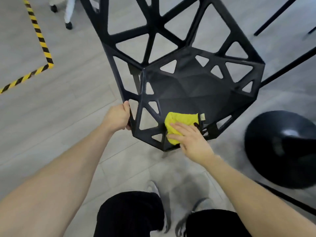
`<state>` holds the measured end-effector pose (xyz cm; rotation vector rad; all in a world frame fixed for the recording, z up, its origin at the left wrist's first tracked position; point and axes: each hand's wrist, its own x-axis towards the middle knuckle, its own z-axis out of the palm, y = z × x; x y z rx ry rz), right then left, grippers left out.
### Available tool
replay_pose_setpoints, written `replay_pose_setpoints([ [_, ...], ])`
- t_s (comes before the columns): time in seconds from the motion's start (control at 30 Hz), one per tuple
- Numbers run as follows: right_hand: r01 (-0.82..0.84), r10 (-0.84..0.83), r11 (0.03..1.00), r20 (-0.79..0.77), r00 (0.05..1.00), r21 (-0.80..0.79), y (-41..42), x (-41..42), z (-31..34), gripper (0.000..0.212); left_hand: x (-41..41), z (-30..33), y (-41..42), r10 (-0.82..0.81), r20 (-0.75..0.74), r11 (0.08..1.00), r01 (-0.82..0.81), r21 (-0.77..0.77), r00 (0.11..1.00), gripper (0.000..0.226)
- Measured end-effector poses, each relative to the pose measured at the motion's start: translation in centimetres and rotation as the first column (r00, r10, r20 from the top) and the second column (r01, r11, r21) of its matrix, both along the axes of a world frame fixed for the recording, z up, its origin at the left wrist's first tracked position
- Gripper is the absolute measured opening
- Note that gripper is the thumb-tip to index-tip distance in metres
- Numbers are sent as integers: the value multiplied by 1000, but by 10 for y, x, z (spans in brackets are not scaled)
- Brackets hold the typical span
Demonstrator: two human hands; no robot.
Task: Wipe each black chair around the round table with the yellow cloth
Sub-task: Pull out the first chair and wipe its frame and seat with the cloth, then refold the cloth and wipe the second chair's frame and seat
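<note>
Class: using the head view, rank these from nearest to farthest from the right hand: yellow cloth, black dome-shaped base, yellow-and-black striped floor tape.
1. Yellow cloth, under the right hand.
2. Black dome-shaped base, on the floor, right.
3. Yellow-and-black striped floor tape, far left.

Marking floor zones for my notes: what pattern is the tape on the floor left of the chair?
Yellow and black diagonal stripes on the floor tape, seen in the head view.

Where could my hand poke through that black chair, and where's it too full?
The triangle holes in the chair back and sides look open; floor shows through them. The solid seat middle, above the yellow cloth, is bare. The near edge is crowded: left hand grips the rim, right hand presses the cloth.
</note>
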<state>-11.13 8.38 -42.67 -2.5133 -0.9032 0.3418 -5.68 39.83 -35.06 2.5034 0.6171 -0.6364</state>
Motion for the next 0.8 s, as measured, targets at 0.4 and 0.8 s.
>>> replay_pose_setpoints([
  [0.4,688,-630,719,-505,590,-94,-43,-73,181,62,-141,88,-96,-391,-470,872,156,-463,791,33],
  [0.8,849,-790,488,-515,333,-201,24,-97,309,53,30,218,45,342,-165,786,-378,-490,925,84],
])
